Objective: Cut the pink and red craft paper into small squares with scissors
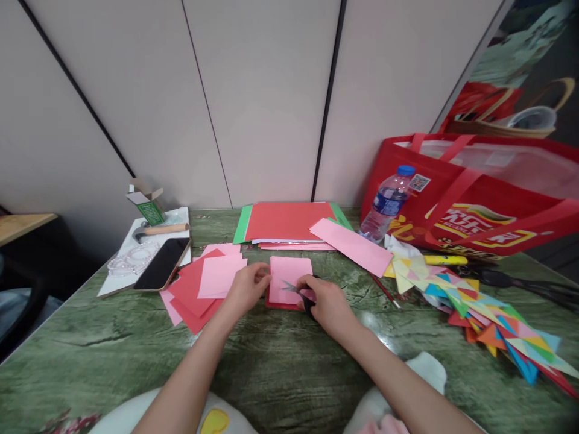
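Note:
My left hand (pixel 246 288) pinches the left edge of a pink square of paper (pixel 289 272) that lies on a red sheet on the green table. My right hand (pixel 328 303) is closed round a pair of black-handled scissors (pixel 294 290), whose blades lie over the pink square. Loose pink and red sheets (pixel 203 283) lie just left of my left hand.
A stack of red, green and pink paper (pixel 289 222) lies at the back by the wall. A phone (pixel 163 263), a hammer (pixel 158 229) and a small box (pixel 147 202) sit at the left. A water bottle (pixel 388 205), a red bag (pixel 479 193) and coloured paper triangles (pixel 488 319) are at the right.

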A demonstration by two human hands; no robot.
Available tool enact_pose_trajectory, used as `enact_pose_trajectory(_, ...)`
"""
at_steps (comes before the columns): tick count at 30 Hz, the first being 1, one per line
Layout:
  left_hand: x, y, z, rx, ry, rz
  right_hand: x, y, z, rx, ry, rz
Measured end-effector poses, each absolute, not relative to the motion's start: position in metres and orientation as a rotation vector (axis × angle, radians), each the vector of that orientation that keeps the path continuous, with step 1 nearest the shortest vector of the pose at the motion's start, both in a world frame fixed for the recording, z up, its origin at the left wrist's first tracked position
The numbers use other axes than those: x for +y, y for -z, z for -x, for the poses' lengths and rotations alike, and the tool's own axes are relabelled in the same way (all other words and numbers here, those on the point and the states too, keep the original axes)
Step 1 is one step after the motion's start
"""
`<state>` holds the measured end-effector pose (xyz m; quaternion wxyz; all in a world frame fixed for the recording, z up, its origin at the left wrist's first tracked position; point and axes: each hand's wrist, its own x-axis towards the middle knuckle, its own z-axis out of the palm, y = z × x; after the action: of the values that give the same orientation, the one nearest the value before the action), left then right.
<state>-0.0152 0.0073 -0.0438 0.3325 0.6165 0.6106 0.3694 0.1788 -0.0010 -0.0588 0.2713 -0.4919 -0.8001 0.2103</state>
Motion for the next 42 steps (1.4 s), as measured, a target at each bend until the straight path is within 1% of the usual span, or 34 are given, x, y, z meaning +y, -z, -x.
enact_pose_trajectory(17, 0.006, 0.039, 0.015, 1.541, -0.957, -1.419, -0.001, 0.057, -0.18, -2.161, -0.542, 1.36)
enact_pose_trajectory(27, 0.005, 0.034, 0.014, 1.514, -0.993, -1.33, 0.0, 0.056, -0.181, -2.066, -0.561, 1.339)
enact_pose_trajectory(37, -0.003, 0.015, 0.008, 1.404, -0.982, -1.125, -0.001, 0.051, -0.18, -1.729, -0.542, 1.242)
enact_pose_trajectory(40, -0.003, 0.015, 0.007, 1.272, -1.043, -1.101, -0.002, 0.047, -0.178, -1.46, -0.633, 1.13)
enact_pose_trajectory(42, -0.003, 0.017, 0.006, 1.189, -1.071, -1.147, -0.002, 0.044, -0.177, -1.288, -0.756, 1.055)
